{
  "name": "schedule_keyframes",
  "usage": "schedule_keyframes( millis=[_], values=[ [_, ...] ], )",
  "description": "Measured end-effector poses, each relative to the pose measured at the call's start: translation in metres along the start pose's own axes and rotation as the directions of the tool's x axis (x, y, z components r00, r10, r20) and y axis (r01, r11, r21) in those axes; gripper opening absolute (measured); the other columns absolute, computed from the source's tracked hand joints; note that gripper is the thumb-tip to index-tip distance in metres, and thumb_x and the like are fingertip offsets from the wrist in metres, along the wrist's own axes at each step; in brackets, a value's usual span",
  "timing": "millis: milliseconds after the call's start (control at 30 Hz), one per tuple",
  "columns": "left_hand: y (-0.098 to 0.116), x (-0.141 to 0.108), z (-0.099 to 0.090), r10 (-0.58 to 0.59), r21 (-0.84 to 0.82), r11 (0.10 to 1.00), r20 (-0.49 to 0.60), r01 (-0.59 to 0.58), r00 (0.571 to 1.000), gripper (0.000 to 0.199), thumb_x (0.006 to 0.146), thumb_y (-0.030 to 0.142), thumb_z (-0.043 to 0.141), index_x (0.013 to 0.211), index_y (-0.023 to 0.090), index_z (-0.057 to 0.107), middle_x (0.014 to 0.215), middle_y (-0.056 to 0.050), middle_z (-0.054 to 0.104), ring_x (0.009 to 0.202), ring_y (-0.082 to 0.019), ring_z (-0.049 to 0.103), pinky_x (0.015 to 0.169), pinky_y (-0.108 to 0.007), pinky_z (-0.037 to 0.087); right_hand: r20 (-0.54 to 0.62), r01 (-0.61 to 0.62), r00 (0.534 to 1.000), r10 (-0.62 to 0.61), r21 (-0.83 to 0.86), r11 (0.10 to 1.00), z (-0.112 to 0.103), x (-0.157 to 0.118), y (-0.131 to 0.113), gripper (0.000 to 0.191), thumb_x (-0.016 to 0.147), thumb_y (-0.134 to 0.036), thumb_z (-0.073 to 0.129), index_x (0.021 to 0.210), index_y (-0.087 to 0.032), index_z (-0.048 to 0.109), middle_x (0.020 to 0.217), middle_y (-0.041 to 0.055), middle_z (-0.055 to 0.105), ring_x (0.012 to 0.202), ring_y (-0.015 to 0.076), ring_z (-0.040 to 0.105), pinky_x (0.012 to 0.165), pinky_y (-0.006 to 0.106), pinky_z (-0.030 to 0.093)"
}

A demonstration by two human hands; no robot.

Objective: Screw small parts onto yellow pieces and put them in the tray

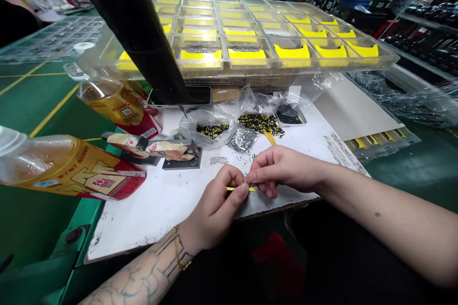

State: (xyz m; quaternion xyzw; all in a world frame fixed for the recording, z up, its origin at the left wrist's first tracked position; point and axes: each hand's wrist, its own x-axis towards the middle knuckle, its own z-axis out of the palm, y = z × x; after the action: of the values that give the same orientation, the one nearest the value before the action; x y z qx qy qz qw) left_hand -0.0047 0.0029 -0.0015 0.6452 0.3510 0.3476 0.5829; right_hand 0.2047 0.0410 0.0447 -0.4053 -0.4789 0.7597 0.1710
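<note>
My left hand pinches a thin yellow strip between thumb and fingers, above the front of the white worktop. Beside it, my right hand has thumb and index finger pressed together close to the strip's right end; what they hold, if anything, is too small to make out. Just beyond the hands lie tiny dark bits and a clear bag of small silvery parts. Behind these are a heap of black and yellow pieces and an open plastic bag with similar pieces inside.
A clear compartment tray with yellow curved parts spans the back. Two drink bottles stand at left, near black blocks. A dark bar slants down from above. A phone and a small box of black parts sit behind.
</note>
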Motion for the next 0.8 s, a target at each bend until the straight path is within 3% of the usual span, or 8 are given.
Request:
schedule_keyframes(
  millis=[200,400,533,667,800],
  values=[
    [-0.001,-0.002,0.006,0.049,0.103,0.994,-0.060,-0.043,0.997,0.015,0.103,0.037,0.045,0.100,0.022,0.044,0.077,0.003,0.045,0.067,-0.013,0.042,0.061,-0.026,0.037,-0.218,0.099,0.972,-0.086,0.050,0.994,0.019,-0.005,0.008,0.039,0.075,-0.045,0.080,0.067,-0.014,0.057,0.054,-0.0029,0.058,0.045,0.0066,0.051,0.046,0.019,0.038],
    [-0.003,-0.002,0.008,0.092,0.113,0.991,-0.147,-0.076,0.985,0.013,0.102,0.035,0.048,0.100,0.022,0.045,0.085,0.001,0.051,0.073,-0.013,0.050,0.064,-0.025,0.041,-0.322,0.152,0.943,-0.087,0.182,0.971,0.039,-0.002,0.019,0.037,0.080,-0.044,0.075,0.065,-0.015,0.056,0.049,-0.0051,0.050,0.046,0.0055,0.041,0.048,0.020,0.029],
    [-0.002,-0.001,0.011,0.091,-0.038,0.994,-0.163,-0.098,0.982,0.024,0.097,0.028,0.060,0.110,0.024,0.040,0.087,0.001,0.062,0.078,-0.015,0.062,0.075,-0.029,0.049,-0.326,0.155,0.942,-0.081,0.209,0.966,0.039,0.000,0.017,0.030,0.081,-0.039,0.075,0.068,-0.014,0.064,0.054,-0.0030,0.053,0.051,0.0065,0.044,0.051,0.022,0.032],
    [-0.004,-0.001,0.013,0.076,0.011,0.997,-0.246,-0.076,0.966,0.025,0.094,0.027,0.065,0.109,0.022,0.045,0.090,-0.002,0.065,0.084,-0.017,0.067,0.078,-0.030,0.050,-0.322,0.171,0.939,-0.122,0.130,0.977,0.032,-0.004,0.017,0.030,0.081,-0.042,0.075,0.073,-0.013,0.072,0.060,-0.0001,0.058,0.056,0.0083,0.048,0.056,0.023,0.037],
    [-0.005,0.000,0.012,0.105,0.037,0.994,-0.217,-0.099,0.970,0.022,0.096,0.027,0.062,0.112,0.021,0.048,0.087,-0.001,0.063,0.081,-0.016,0.065,0.073,-0.027,0.049,-0.327,0.164,0.937,-0.124,0.100,0.981,0.029,-0.007,0.019,0.029,0.081,-0.042,0.076,0.078,-0.013,0.075,0.062,0.0005,0.060,0.059,0.0092,0.051,0.059,0.024,0.040]
  ],
)
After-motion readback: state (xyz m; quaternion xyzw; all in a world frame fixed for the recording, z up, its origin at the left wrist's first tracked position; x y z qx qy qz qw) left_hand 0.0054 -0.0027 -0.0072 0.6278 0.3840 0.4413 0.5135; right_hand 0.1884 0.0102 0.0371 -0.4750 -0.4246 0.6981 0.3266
